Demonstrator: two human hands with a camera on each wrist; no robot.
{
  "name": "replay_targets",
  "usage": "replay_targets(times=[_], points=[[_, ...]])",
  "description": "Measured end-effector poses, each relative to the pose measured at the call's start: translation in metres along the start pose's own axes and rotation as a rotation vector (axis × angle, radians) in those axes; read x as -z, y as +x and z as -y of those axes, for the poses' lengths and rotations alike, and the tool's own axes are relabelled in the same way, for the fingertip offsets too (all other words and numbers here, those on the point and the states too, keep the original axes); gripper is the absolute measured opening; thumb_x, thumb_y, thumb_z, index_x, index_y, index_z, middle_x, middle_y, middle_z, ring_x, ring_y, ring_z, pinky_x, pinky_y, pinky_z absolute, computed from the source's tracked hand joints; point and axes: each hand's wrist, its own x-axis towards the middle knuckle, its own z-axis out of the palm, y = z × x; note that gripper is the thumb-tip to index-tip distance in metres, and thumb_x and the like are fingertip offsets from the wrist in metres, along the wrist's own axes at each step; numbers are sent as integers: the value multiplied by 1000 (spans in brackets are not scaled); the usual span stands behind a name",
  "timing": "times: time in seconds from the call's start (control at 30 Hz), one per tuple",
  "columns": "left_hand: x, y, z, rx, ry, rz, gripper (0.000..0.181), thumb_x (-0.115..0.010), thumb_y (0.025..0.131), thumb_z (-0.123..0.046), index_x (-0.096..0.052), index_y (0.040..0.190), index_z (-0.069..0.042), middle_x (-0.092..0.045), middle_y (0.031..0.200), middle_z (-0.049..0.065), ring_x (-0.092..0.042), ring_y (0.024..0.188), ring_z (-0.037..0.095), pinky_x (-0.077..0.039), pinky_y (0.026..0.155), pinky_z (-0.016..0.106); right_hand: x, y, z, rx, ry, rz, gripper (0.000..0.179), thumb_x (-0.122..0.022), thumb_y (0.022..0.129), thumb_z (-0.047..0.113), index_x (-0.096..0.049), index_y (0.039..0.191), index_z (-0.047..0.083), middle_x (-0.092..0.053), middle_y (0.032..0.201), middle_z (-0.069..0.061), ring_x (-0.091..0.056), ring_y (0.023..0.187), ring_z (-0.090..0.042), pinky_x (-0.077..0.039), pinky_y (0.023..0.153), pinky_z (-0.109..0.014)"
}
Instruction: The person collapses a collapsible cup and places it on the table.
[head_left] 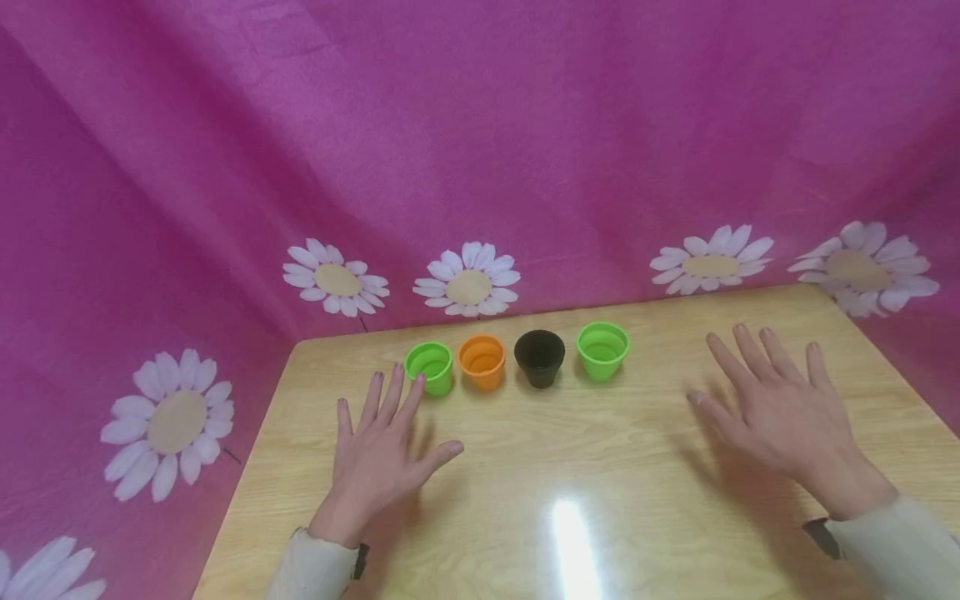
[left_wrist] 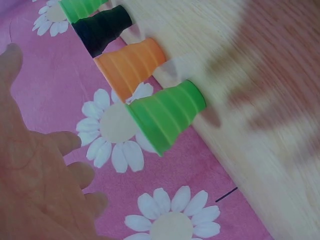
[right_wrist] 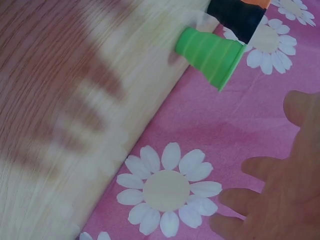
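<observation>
Several small ribbed cups stand upright in a row near the back of the table. From left to right they are a green cup (head_left: 438,382), an orange cup (head_left: 482,367), a black cup (head_left: 539,360) and another green cup (head_left: 602,354). My left hand (head_left: 378,467) is spread with straight fingers above the table, its fingertips overlapping the left green cup in the head view. On the right side, my right hand (head_left: 787,417) is likewise spread and holds nothing; the right green cup (right_wrist: 210,55) is the one nearest to it.
The wooden table (head_left: 495,517) meets a pink cloth (head_left: 525,150) with white daisies behind and at both sides. A bright light reflection (head_left: 576,550) lies on the front of the tabletop. Both hands cast shadows on the wood.
</observation>
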Motion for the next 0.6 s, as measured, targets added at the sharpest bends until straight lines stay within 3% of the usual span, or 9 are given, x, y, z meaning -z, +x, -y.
replay_targets(times=[0.4, 0.6], points=[[3, 3, -5, 4, -5, 7, 103, -38, 82, -89, -17, 161, -26, 2, 167, 0, 11, 152, 26, 15, 115, 66, 5, -2, -4, -19, 8, 16, 80, -49, 98, 61, -28, 160, 15, -22, 162, -23, -16, 147, -49, 17, 113, -67], [3, 6, -10, -3, -18, -4, 103, -40, 82, -88, -16, 162, -28, 2, 167, 1, 8, 153, 27, 11, 116, 66, 2, -2, -5, -8, 13, -3, 79, -51, 98, 59, -30, 159, 13, -26, 159, -26, -15, 147, -48, 4, 115, -70]])
